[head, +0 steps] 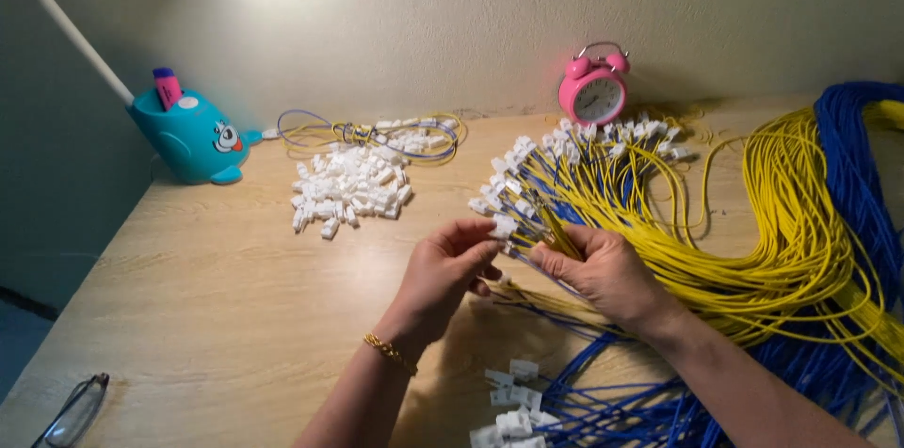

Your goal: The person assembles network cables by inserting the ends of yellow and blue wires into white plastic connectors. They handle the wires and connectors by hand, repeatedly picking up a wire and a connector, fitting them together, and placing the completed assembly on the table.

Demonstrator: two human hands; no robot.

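Observation:
My left hand (443,274) pinches a small white plastic connector (503,226) between thumb and fingers. My right hand (603,269) grips thin yellow and blue wire ends (557,233) and brings them up against that connector. Both hands hover above the wooden table (226,297), close together at its middle. A gold bracelet (390,352) circles my left wrist. A big bundle of yellow wires (782,241) tipped with white connectors fans out behind my right hand.
A pile of loose white connectors (350,188) lies at the back. A pink alarm clock (593,88) stands by the wall, and a teal lamp base (188,136) at back left. Blue wires (612,406) with connectors lie near me, and glasses (73,410) at front left.

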